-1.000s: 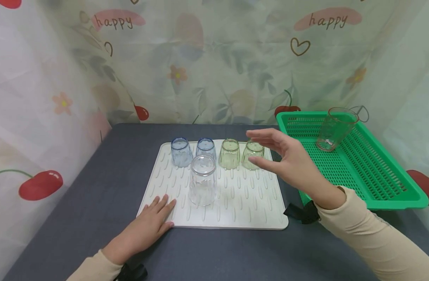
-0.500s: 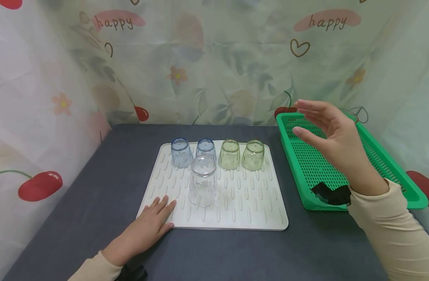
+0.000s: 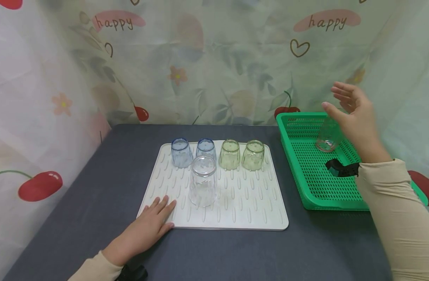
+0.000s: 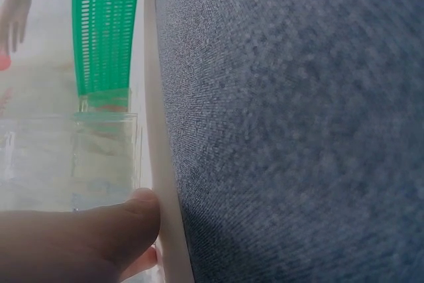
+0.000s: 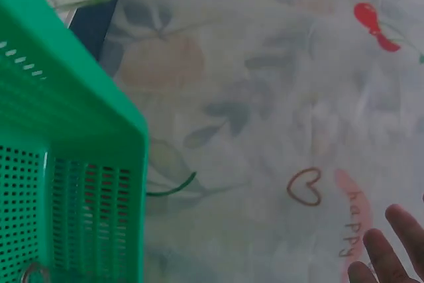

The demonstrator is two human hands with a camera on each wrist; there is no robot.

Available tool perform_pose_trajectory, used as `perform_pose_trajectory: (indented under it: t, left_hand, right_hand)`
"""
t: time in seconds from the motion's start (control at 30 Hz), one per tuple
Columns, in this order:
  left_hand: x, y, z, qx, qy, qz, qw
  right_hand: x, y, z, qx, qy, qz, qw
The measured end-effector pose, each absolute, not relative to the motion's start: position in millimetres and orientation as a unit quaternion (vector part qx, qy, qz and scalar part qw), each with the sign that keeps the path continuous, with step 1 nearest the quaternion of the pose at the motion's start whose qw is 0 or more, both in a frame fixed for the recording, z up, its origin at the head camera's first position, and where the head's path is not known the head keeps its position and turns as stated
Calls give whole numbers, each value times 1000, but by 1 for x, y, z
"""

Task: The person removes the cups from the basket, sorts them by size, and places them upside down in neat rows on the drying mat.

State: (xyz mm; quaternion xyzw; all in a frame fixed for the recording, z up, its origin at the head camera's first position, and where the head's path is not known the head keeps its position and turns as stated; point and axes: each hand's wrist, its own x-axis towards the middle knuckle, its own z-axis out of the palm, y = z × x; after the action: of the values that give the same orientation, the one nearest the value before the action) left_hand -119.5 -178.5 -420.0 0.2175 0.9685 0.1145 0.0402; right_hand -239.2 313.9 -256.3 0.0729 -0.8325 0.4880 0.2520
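Observation:
My left hand (image 3: 147, 226) lies flat with spread fingers on the front left corner of the white ribbed drying mat (image 3: 249, 203). In the left wrist view its thumb (image 4: 126, 226) presses along the mat's edge. My right hand (image 3: 358, 117) is raised over the far end of the green basket (image 3: 295, 187), thumb and fingers apart and nothing between them. Below and behind it a clear glass mug (image 3: 326, 144) leans in the basket, its upper part mostly covered by the hand. A tall clear glass (image 3: 203, 183) stands upside down on the mat, left of its middle.
Along the mat's back stand two blue glasses (image 3: 181, 154) and two green glasses (image 3: 253, 156), all upside down. A dark cloth (image 3: 95, 187) covers the table. Patterned curtain (image 3: 214, 70) hangs behind and at both sides.
My right hand has moved from beside the green glasses rightward and up, over the basket to the mug. My left hand and the glasses on the mat have stayed put.

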Motion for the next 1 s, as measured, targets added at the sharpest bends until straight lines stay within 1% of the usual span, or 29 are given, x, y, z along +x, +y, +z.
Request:
perform_pose_trajectory:
  t: [0.17,0.37,0.5,0.7,1.0]
  left_hand:
    - [-119,-179,-421,215,969,115,41]
    - [-119,-179,-421,214,969,115,38]
    - [-118,-179,-420,213,969,117,36]
    - [-119,-179,-420,207,970,120,49]
    - [-119,-179,-422,206,970,120,44]
  right_hand:
    - [-260,339,-267,-1,-827,510,237]
    - [-275,362,-280,-65,-814,527,236]
    - [-283,373,-292,-89,-823,517,216]
    - [-292,383,-313,-118,-841,493,189]
    - [-296,389,-338,-162,-833,490,200]
